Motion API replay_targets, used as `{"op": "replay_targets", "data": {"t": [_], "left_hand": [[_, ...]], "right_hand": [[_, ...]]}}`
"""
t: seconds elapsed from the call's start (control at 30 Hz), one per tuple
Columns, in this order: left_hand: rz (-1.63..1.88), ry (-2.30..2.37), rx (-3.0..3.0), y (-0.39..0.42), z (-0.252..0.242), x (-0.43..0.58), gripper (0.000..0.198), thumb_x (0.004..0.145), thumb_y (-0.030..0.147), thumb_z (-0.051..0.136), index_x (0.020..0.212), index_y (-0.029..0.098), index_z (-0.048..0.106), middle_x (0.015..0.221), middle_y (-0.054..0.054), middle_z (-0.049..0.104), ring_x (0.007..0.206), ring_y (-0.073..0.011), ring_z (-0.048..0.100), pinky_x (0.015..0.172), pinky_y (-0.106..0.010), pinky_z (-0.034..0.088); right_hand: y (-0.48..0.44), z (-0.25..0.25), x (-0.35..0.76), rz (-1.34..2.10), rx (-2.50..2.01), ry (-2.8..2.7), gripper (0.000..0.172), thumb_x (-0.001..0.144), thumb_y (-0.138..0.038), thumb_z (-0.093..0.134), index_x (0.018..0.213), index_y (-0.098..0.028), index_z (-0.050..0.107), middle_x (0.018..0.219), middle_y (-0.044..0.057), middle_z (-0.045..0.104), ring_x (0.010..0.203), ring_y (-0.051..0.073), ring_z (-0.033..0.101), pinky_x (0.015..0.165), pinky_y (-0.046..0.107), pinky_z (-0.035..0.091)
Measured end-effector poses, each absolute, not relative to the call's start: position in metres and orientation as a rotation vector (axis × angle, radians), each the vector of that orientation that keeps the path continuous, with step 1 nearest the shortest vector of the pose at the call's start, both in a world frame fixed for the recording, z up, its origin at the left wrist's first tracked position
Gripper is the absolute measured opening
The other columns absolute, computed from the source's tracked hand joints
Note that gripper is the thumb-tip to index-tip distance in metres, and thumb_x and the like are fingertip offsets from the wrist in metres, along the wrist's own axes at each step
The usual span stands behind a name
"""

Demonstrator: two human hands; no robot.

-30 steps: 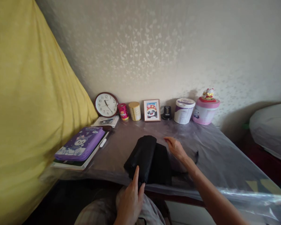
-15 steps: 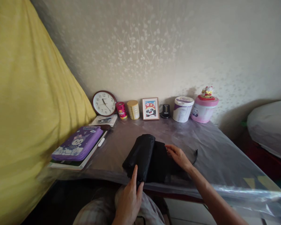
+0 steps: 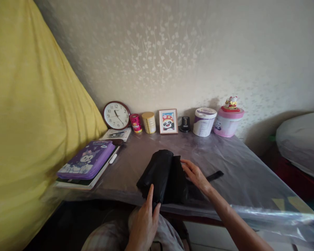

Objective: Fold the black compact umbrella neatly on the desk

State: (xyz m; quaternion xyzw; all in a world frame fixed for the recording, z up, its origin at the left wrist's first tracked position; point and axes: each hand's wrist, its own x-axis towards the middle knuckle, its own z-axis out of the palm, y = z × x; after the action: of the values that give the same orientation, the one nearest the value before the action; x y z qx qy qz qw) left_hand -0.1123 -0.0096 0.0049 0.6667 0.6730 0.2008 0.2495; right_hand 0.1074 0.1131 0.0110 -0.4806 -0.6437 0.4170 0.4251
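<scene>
A black, shiny folded fabric bundle (image 3: pixel 157 169) lies near the front edge of the table, its kind not clear. My left hand (image 3: pixel 144 221) grips its near end, with the index finger along the top and the thumb at the corner. A flat black flap (image 3: pixel 176 179) extends from the bundle's right side. At the flap's far right edge, my right hand (image 3: pixel 195 176) holds the fabric between closed fingers; the fingertips are partly hidden. A narrow black strap (image 3: pixel 216 175) sticks out to the right behind that wrist.
A purple case (image 3: pixel 86 160) rests on books at the left, beside a yellow curtain (image 3: pixel 42 104). Along the wall stand a round clock (image 3: pixel 116 115), a pink can (image 3: pixel 135 123), a yellow-lidded can (image 3: pixel 149 122), a picture frame (image 3: pixel 168 121) and two tubs. Clear plastic covers the table (image 3: pixel 131 153).
My right hand has shifted slightly left, bringing the flap's edge nearer the bundle. The strap now lies flatter and shows more of its length. My left hand stays in place.
</scene>
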Motion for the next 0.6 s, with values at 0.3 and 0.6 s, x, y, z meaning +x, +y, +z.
{"op": "replay_targets", "data": {"t": [0.3, 0.6], "left_hand": [[0.548, 1.845, 1.818, -0.009, 0.001, -0.112, 0.056, 0.091, 0.028, 0.031, 0.143, 0.020, 0.010, 0.130, -0.009, 0.052, 0.111, -0.0146, 0.055, 0.090, -0.023, 0.042], [0.336, 2.061, 1.903, -0.011, 0.010, -0.098, 0.057, 0.091, 0.025, 0.034, 0.143, 0.020, 0.012, 0.110, -0.008, 0.065, 0.093, -0.0182, 0.063, 0.075, -0.023, 0.046]], "right_hand": [[0.110, 0.009, 0.111, 0.281, -1.226, -1.848, 0.021, 0.085, -0.029, 0.045, 0.100, -0.022, 0.059, 0.106, 0.008, 0.062, 0.100, 0.022, 0.058, 0.090, 0.041, 0.046], [0.098, 0.003, 0.060, 0.348, -1.109, -1.988, 0.029, 0.088, -0.026, 0.045, 0.115, -0.022, 0.056, 0.123, 0.010, 0.055, 0.113, 0.023, 0.052, 0.096, 0.043, 0.045]]}}
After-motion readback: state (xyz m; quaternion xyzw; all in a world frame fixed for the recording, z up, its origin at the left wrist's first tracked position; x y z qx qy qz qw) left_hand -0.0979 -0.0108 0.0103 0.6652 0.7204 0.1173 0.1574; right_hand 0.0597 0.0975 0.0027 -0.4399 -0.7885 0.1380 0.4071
